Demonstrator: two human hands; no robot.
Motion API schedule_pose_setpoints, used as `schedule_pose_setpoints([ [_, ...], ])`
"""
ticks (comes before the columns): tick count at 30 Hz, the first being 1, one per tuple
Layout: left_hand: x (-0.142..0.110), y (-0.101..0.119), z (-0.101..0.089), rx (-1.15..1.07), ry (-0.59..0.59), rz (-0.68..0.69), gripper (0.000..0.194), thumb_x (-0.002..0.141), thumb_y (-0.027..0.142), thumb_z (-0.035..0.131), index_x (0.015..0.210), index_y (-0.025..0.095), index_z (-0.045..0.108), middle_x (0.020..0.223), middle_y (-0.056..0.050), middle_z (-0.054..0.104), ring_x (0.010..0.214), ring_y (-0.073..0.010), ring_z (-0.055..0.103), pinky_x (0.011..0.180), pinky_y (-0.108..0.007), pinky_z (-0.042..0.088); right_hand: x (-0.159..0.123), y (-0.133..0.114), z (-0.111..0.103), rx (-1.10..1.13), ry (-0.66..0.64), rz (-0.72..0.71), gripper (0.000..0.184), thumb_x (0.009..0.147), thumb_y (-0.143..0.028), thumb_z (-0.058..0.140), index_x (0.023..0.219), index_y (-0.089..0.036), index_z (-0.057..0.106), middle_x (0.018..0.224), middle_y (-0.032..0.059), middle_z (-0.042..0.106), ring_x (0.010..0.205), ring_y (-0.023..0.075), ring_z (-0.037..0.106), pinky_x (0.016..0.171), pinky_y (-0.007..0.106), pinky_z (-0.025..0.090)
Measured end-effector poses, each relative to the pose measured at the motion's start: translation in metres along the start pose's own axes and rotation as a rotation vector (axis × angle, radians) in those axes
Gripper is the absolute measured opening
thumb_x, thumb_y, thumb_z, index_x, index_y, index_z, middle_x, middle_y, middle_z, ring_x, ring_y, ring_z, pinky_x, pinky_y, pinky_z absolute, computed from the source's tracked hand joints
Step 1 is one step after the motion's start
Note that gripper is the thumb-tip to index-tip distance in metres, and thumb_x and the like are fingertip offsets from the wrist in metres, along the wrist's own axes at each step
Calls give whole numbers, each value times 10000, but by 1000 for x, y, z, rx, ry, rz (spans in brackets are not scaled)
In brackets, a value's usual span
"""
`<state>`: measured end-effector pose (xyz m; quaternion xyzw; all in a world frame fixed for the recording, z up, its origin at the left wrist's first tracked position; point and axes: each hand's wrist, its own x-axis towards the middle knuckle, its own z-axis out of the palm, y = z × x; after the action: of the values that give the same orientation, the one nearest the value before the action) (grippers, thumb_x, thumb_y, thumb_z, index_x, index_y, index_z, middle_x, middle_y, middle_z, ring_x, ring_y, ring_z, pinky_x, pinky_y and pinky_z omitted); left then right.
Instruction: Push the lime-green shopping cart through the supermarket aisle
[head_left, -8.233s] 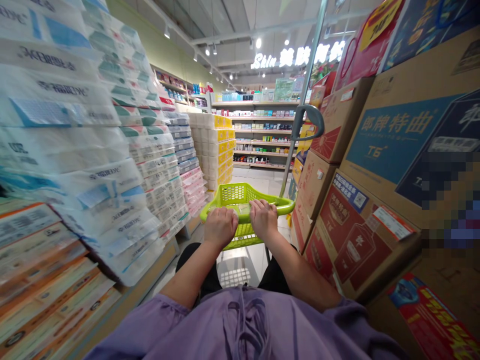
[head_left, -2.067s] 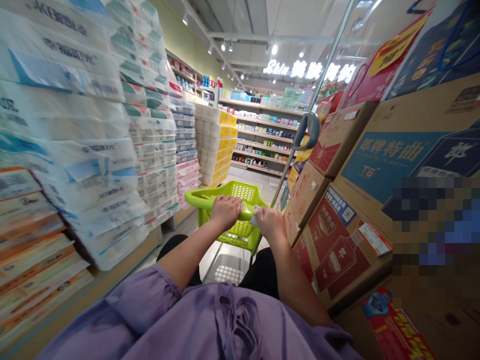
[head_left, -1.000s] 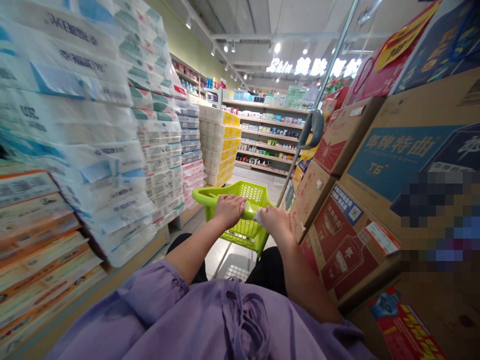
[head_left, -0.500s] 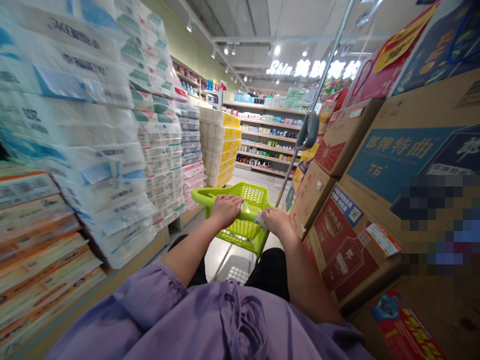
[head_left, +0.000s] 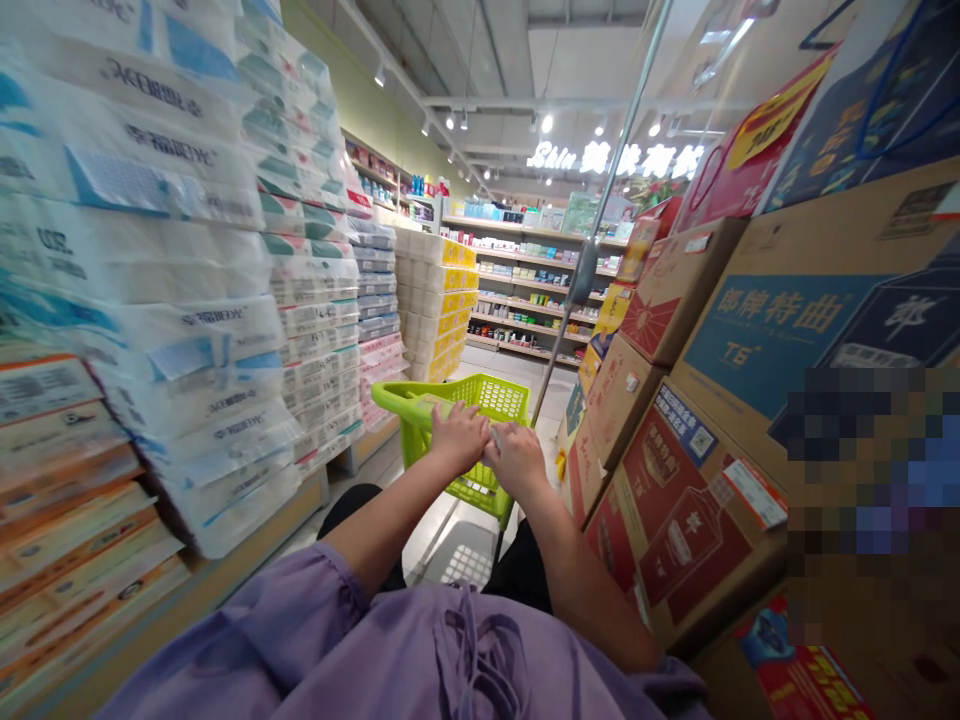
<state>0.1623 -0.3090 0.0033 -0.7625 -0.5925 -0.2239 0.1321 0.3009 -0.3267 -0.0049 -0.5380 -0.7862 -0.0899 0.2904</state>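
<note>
A lime-green shopping cart (head_left: 416, 450) stands in front of me, its basket sides full of holes. My left hand (head_left: 457, 440) lies over the cart's handle, fingers curved across the bar. Right beside it, at the handle's right part, my right hand (head_left: 517, 455) is closed, its fingertips meeting the left fingers. A small pale scrap, perhaps tissue, shows at the right fingertips, mostly covered. The right end of the handle is hidden behind the hands.
Stacked tissue packs (head_left: 217, 330) line the left side on a low platform. Liquor cartons (head_left: 675, 480) rise close on the right, beside a slanted metal pole (head_left: 559, 340). Yellow-and-white paper packs (head_left: 442, 300) stand ahead, before stocked shelves (head_left: 536, 265).
My right hand has slid left along the handle and now meets the left hand. The cart sits slightly further left in view, and the cartons on the right appear shifted left.
</note>
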Motion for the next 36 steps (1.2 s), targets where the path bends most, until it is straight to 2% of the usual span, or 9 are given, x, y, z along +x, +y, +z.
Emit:
schedule_pose_setpoints([
  [4,-3,0,0,-41,-18,82,346,970,330,324,957,260,663,1304,-22,593,1276,-288,434,1046,-612,260,9,26,-4,70,-74,85,250,871,-219,438,882,-191,686,942,55,703,935,185,580,891,283,323],
  [9,-3,-1,0,-64,8,68,335,959,322,342,918,248,666,1253,-32,610,1235,-285,443,1040,-602,244,7,45,-4,167,-23,155,294,847,-196,391,815,-204,683,927,34,696,923,181,565,840,266,346],
  [13,-3,-3,1,-93,59,53,308,936,304,377,898,255,679,1208,-27,636,1211,-275,456,1037,-575,231,6,31,-7,139,-58,144,272,850,-224,417,753,-205,670,899,50,693,928,199,556,835,284,347],
  [17,-5,-18,3,-115,80,66,288,921,289,401,896,268,686,1195,-8,653,1196,-250,478,1039,-548,225,6,19,-5,118,-75,81,260,864,-248,444,735,-195,663,884,73,687,928,215,560,847,311,345],
  [22,-10,-47,2,-152,113,77,305,928,297,394,885,278,695,1160,17,682,1186,-222,506,1057,-511,214,5,25,12,317,-17,-37,270,823,-165,408,791,-198,674,873,39,690,878,179,574,825,274,375],
  [25,-12,-55,1,-159,108,28,301,927,279,398,917,275,699,1165,14,686,1205,-237,502,1055,-509,230,6,22,23,388,31,-64,306,825,-148,373,811,-192,675,871,37,688,874,173,579,824,272,385],
  [30,-18,-42,4,-112,152,-53,316,929,249,378,932,228,694,1224,-46,659,1270,-312,441,1043,-546,241,2,-3,34,289,115,-37,263,905,-208,388,953,-212,647,970,47,677,964,196,568,896,327,357],
  [33,-22,-32,6,-154,147,-14,326,934,229,351,918,214,677,1125,-56,698,1243,-281,469,1058,-523,235,-5,-15,39,241,152,-141,253,938,-322,432,1087,-212,604,1114,75,639,1099,227,519,960,367,336],
  [36,-24,-31,3,-202,143,1,332,937,229,333,879,214,660,1067,-54,711,1171,-242,522,1056,-495,242,-10,-13,43,227,190,-202,327,914,-394,503,1169,-200,569,1201,91,601,1214,263,438,1006,403,313],
])
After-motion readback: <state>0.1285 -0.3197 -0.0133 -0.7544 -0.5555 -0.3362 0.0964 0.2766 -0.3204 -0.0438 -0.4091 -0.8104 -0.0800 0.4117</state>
